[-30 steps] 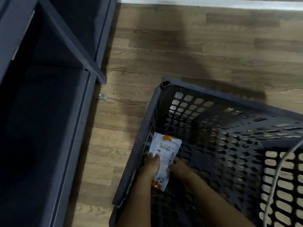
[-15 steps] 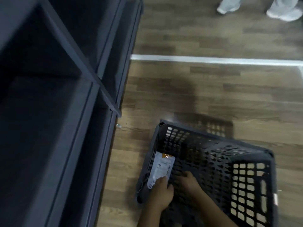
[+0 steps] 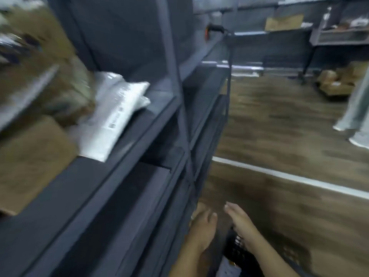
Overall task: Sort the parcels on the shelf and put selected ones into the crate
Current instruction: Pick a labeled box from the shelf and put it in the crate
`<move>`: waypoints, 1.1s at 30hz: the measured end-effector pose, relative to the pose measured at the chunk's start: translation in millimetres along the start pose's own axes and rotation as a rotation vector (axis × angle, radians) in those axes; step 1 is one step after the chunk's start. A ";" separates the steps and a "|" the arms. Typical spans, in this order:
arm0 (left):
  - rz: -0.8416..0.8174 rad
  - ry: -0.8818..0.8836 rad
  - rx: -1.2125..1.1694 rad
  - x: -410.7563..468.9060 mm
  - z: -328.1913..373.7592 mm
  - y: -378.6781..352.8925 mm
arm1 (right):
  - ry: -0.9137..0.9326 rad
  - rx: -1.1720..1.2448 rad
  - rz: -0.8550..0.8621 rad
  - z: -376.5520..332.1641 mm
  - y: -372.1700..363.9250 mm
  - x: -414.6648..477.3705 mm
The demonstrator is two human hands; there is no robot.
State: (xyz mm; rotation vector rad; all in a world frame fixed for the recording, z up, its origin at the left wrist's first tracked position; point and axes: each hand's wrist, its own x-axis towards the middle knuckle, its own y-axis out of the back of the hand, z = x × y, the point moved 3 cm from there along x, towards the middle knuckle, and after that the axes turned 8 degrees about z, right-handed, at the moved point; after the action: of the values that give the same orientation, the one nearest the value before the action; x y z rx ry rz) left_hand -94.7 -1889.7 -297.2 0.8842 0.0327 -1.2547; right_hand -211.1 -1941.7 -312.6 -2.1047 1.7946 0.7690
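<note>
The picture is blurred by head motion. My left hand [image 3: 201,226] and my right hand [image 3: 239,220] are both raised above the dark perforated crate [image 3: 237,248] at the bottom edge, fingers apart and holding nothing. The small white parcel [image 3: 227,267] with an orange edge lies inside the crate, partly cut off by the frame. On the dark grey shelf [image 3: 127,140] to the left lie white plastic mailer parcels [image 3: 113,114], and brown cardboard boxes [image 3: 34,156] sit beside them.
The shelf's upright post [image 3: 173,80] runs down close to my left hand. A white line [image 3: 289,176] crosses the wooden floor. Another person's legs and shoes [image 3: 355,120] stand at the right. More boxes [image 3: 337,80] and racks sit far back.
My view has swung up from the crate to the shelf. Both hands have let go of the small white parcel, which stays in the crate, and have lifted out.
</note>
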 end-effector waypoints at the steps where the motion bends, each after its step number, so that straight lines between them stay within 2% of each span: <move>1: 0.069 -0.054 -0.011 -13.8 12.9 24.3 | 0.079 -0.001 -0.085 -34.2 -12.9 -14.7; 4: 0.323 -0.134 -0.037 -55.8 37.1 99.2 | 0.315 -0.026 -0.389 -122.7 -60.6 -69.0; 7: 0.541 -0.177 -0.172 -112.3 51.6 175.2 | 0.533 -0.057 -0.562 -187.6 -113.6 -133.0; 11: 0.776 -0.172 -0.377 -198.5 41.4 257.4 | 0.710 -0.032 -0.808 -224.2 -172.2 -229.1; 15: 0.911 -0.141 -0.347 -261.5 17.3 302.6 | 0.760 0.009 -1.022 -226.9 -208.8 -296.0; 19: 1.001 -0.116 -0.328 -309.5 -9.3 322.7 | 0.731 0.008 -1.125 -216.7 -239.6 -346.1; 26: 1.138 -0.062 -0.245 -378.3 -44.1 343.0 | 0.792 -0.110 -1.174 -199.8 -285.3 -405.4; 29: 1.403 -0.090 -0.078 -418.5 -45.9 361.2 | 0.754 -0.091 -1.132 -203.5 -304.7 -421.5; 33: 1.901 -0.145 -0.200 -470.7 -68.1 388.1 | 0.724 -0.141 -1.088 -207.8 -331.9 -442.4</move>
State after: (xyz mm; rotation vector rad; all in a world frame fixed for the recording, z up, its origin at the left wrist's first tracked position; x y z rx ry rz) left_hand 89.1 -1456.5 97.0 0.2998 -0.6436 0.4836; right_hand 116.1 -1619.2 58.9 -3.1286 0.4794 -0.1968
